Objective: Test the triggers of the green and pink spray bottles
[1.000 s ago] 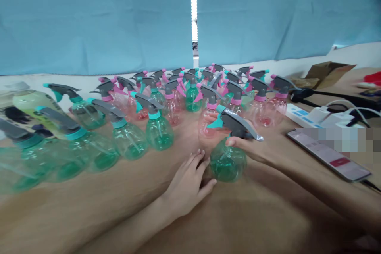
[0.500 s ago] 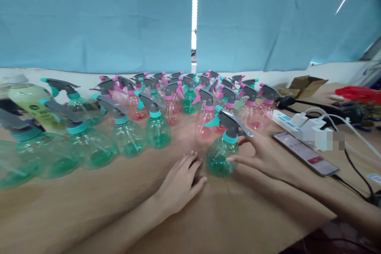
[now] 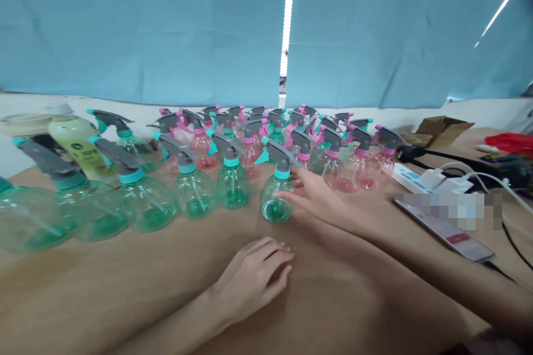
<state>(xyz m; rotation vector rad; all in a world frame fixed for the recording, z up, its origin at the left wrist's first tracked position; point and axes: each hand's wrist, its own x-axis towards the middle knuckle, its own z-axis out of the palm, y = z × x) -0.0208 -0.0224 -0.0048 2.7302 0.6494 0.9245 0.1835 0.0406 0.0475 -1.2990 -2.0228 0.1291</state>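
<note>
Nearest to me, my left hand lies palm down on the brown table, fingers close together and a little curled, holding nothing and well short of any bottle. Just beyond it my right hand reaches forward to the green spray bottle. The thumb and fingertips rest loosely spread against its right side, near the shoulder and neck, not wrapped round it. I judge this to be the placing step: the bottle stands upright on the table at the right end of the front row of green bottles, close beside its neighbour but apart from it. Letting go from here would call for drawing the fingers straight off to the right without nudging it, since it looks light and round-bellied, and the pink bottles crowd just behind my knuckles. The bottle itself is clear green plastic with a bulbous body, deeper green at the bottom. It has a teal collar and a grey trigger head whose lever slants toward my hand and whose teal nozzle points left. I cannot tell whether there is liquid inside. Farther back more pink and green sprayers stand packed together, with a tall yellowish bottle at the far left. To the right lie a phone, a white power strip with cables, and a cardboard box. A blue curtain closes the back.
</note>
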